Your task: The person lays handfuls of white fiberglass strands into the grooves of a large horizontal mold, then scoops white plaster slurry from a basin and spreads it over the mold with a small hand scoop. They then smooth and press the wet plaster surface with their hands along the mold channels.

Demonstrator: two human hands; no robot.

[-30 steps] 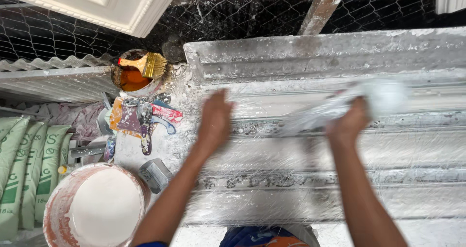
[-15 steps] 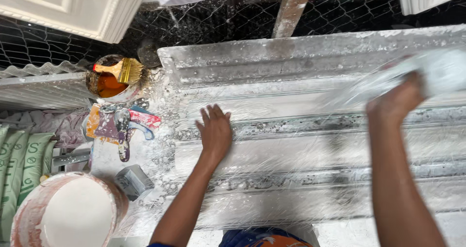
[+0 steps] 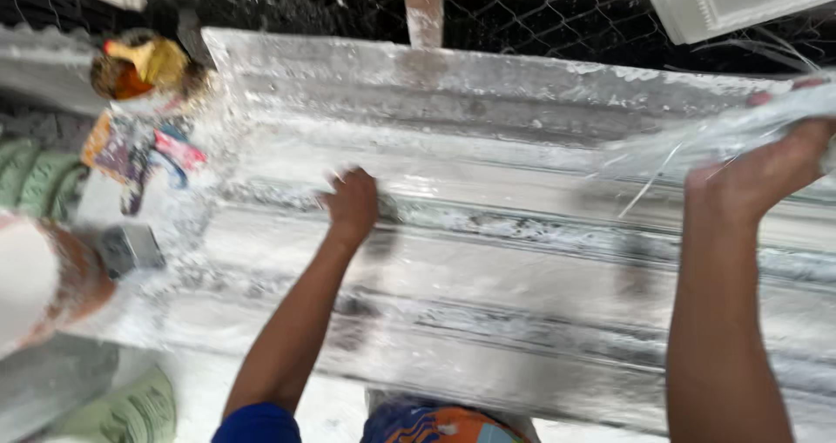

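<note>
Wet plaster covers the ribbed mould (image 3: pixel 522 260); fibre bundle (image 3: pixel 723 134) is clamped in right hand (image 3: pixel 766 169), left hand (image 3: pixel 353 203) is pressed down curled (fibre laying unfinished).

Single view only, from a head-worn camera looking steeply down, close over a long white ribbed moulding (image 3: pixel 488 260) that crosses the frame from 9 to 3 o'clock. The wearer's arms enter from 6 o'clock, and wire mesh (image 3: pixel 540 16) closes the view at 12 o'clock. There is no second view, so no shared area.

Bare ribbed mould (image 3: pixel 522 269) lies open between both hands; bucket (image 3: pixel 43 277) and tin (image 3: pixel 131 250) crowd its left end.
</note>
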